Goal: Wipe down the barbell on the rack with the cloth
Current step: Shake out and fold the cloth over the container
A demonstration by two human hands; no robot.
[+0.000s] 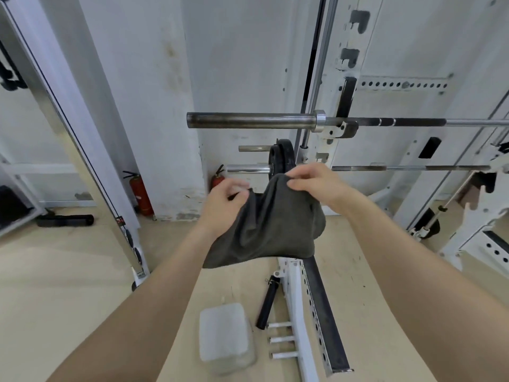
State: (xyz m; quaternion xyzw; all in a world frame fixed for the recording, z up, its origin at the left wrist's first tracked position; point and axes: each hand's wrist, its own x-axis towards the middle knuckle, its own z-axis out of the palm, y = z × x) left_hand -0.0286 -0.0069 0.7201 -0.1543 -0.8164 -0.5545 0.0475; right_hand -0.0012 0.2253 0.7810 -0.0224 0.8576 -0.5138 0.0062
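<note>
Hands: left hand (223,205), right hand (316,186) pinch dark cloth (270,230), apart from barbell (248,120) on white rack (341,37).

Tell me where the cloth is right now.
In the head view's centre, the cloth hangs pinched between the left hand and right hand, below the racked barbell.

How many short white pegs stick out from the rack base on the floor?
3, in a row left of the rack base: far peg, middle peg, nearest peg. The black roller may hide another.

barbell (248,120) on rack (334,130), cloth (270,227) below
</note>
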